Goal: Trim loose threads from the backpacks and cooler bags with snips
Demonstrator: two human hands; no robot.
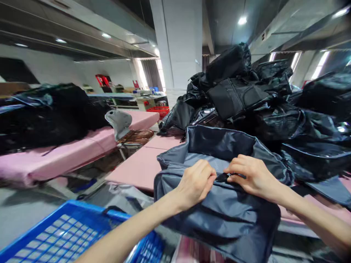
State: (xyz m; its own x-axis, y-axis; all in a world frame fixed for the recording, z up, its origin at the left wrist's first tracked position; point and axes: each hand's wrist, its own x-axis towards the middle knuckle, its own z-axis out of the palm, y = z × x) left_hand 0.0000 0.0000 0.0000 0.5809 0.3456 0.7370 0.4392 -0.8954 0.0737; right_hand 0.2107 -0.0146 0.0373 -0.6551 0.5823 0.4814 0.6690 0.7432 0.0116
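Note:
A dark grey-blue fabric bag (225,213) lies open at the near edge of the pink table, its lining showing and its lid side hanging toward me. My left hand (196,180) is closed on the fabric at the fold between the bag's two halves. Beside it, my right hand (249,175) pinches the same fold with thumb and fingers. A small black piece (222,177) shows between the two hands; what it is I cannot make out. The fingertips of the left hand are partly hidden.
A tall heap of black bags (238,95) rises behind and to the right. A blue plastic basket (68,226) stands at lower left. The pink table (137,170) runs leftward, near a grey chair (119,122). Another pink table (90,146) bears more black bags.

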